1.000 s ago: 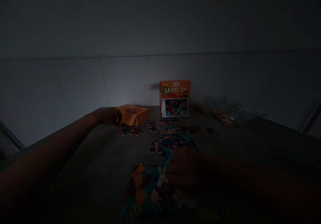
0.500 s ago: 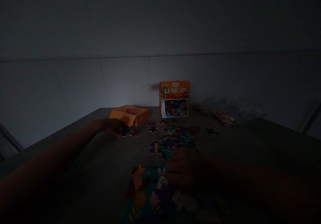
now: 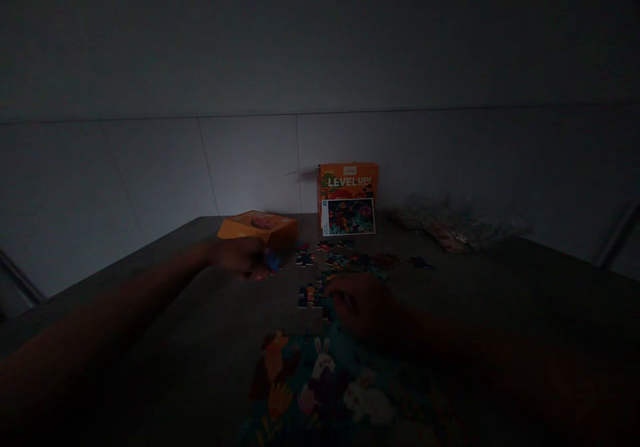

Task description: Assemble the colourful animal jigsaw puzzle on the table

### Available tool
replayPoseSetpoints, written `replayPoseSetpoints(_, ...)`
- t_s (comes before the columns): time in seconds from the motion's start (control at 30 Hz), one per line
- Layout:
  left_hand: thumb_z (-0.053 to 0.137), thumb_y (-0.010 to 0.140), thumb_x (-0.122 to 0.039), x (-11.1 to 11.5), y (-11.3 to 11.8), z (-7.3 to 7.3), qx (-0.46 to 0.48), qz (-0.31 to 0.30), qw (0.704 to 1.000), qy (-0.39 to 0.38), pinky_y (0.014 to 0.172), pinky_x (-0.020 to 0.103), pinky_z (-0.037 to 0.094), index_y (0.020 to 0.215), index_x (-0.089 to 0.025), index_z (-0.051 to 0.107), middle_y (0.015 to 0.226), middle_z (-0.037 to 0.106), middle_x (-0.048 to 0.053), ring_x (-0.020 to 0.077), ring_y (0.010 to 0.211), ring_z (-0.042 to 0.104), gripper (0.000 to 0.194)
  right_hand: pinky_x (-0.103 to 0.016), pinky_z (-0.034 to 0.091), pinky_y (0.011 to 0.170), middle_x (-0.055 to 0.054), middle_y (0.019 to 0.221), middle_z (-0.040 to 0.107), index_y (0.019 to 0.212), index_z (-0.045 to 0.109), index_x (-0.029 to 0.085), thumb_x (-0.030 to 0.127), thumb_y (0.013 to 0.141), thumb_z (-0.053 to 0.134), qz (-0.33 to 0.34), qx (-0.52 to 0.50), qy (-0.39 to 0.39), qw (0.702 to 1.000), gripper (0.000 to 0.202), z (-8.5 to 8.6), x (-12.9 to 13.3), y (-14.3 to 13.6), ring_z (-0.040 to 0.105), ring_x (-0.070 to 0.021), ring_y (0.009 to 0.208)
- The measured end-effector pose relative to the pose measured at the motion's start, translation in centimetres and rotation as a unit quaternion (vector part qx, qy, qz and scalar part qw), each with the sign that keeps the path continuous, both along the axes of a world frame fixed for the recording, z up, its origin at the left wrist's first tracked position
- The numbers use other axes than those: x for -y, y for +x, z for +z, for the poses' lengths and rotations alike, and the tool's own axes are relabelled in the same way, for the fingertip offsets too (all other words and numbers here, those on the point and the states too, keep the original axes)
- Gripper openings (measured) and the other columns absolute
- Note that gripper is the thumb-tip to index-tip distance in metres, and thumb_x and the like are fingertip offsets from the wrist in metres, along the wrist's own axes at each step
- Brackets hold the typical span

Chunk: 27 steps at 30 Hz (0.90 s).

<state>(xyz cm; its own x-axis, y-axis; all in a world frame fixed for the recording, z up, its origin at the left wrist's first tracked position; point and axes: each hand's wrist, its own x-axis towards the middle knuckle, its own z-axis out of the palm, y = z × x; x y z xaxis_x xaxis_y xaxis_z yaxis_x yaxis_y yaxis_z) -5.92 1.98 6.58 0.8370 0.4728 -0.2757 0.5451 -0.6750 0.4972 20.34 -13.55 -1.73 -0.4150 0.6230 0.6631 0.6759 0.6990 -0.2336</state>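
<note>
The view is very dark. My left hand (image 3: 240, 257) is closed on a blue puzzle piece (image 3: 273, 260), held in front of the orange box lying flat. My right hand (image 3: 357, 300) is over the loose pieces in the middle, its fingers curled; whatever they hold is too dark to make out. Just left of its fingertips lie joined pieces (image 3: 310, 296). Nearer to me is a joined puzzle section (image 3: 323, 393) with a white rabbit and an orange animal. Several loose pieces (image 3: 305, 259) lie between the hands and the boxes.
An orange box (image 3: 280, 230) lies at the back left. Behind the pieces stands a "LEVEL UP!" box (image 3: 349, 173) with a picture card (image 3: 349, 217) against it. Crumpled clear plastic bags (image 3: 460, 227) are at the back right of the grey table (image 3: 200, 340), near the wall.
My left hand has moved right and lifted a blue piece from beside the orange box. My right hand has moved away from me, off the rabbit section, to the loose pieces.
</note>
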Motion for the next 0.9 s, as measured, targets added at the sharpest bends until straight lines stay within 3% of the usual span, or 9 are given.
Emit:
replayPoseSetpoints(0.13, 0.066, 0.082, -0.026, 4.0, 3.6, -1.3, 0.072, -0.061, 0.995, 0.011, 0.063, 0.022, 0.046, 0.095, -0.014, 0.062, 0.085, 0.066, 0.005, 0.0175, 0.077, 0.062, 0.017, -0.022, 0.035, 0.053, -0.001, 0.064, 0.062, 0.083, 0.068, 0.014, 0.031, 0.087, 0.054, -0.026, -0.075, -0.115, 0.990, 0.022, 0.7, -0.5, -0.1, 0.051, -0.0112, 0.055)
replayPoseSetpoints(0.27, 0.066, 0.079, -0.017, 6.5, 5.5, -3.9, 0.140, -0.120, 0.982, 0.033, 0.064, 0.021, 0.044, 0.095, -0.013, 0.062, 0.084, 0.066, 0.003, 0.0157, 0.076, 0.060, 0.017, -0.022, 0.032, 0.054, 0.001, 0.061, 0.059, 0.075, 0.065, 0.015, 0.032, 0.085, 0.058, 0.002, -0.046, -0.146, 0.988, 0.022, 0.6, -0.7, 0.1, 0.049, -0.0104, 0.054)
replayPoseSetpoints(0.37, 0.067, 0.082, -0.026, 6.0, 5.5, -5.7, 0.210, -0.115, 0.971, -0.009, 0.063, 0.020, 0.043, 0.091, -0.013, 0.064, 0.081, 0.066, 0.003, 0.0144, 0.073, 0.058, 0.016, -0.022, 0.031, 0.054, 0.002, 0.060, 0.057, 0.072, 0.063, 0.014, 0.029, 0.085, 0.059, -0.002, -0.024, -0.147, 0.989, 0.020, 0.2, -0.9, 0.2, 0.048, -0.0103, 0.054)
replayPoseSetpoints(0.5, 0.066, 0.084, -0.049, 4.4, 4.8, -7.2, 0.267, -0.036, 0.949, -0.162, 0.046, 0.019, 0.032, 0.068, -0.012, 0.062, 0.058, 0.059, 0.001, 0.0101, 0.051, 0.049, 0.041, -0.022, 0.031, 0.055, 0.002, 0.061, 0.057, 0.067, 0.061, 0.014, 0.025, 0.084, 0.059, 0.006, -0.006, -0.145, 0.989, 0.020, -0.2, -1.1, 0.2, 0.051, -0.0102, 0.056)
replayPoseSetpoints(0.77, 0.071, 0.076, -0.054, 3.7, 4.5, -7.4, 0.261, -0.009, 0.938, -0.226, 0.041, 0.020, 0.024, 0.058, -0.011, 0.062, 0.045, 0.053, 0.001, 0.0086, 0.041, 0.043, 0.048, -0.021, 0.030, 0.053, 0.001, 0.061, 0.060, 0.069, 0.065, 0.014, 0.027, 0.084, 0.061, 0.027, 0.033, -0.128, 0.991, 0.020, -0.3, -1.2, 0.3, 0.050, -0.0097, 0.054)
replayPoseSetpoints(0.9, 0.072, 0.075, -0.055, 3.7, 4.5, -7.4, 0.260, -0.005, 0.934, -0.243, 0.041, 0.020, 0.026, 0.059, -0.011, 0.064, 0.048, 0.058, 0.003, 0.0088, 0.041, 0.045, 0.047, -0.020, 0.030, 0.051, 0.001, 0.059, 0.059, 0.072, 0.066, 0.013, 0.027, 0.082, 0.063, 0.020, 0.024, -0.133, 0.991, 0.018, -0.1, -0.8, 0.2, 0.049, -0.0094, 0.052)
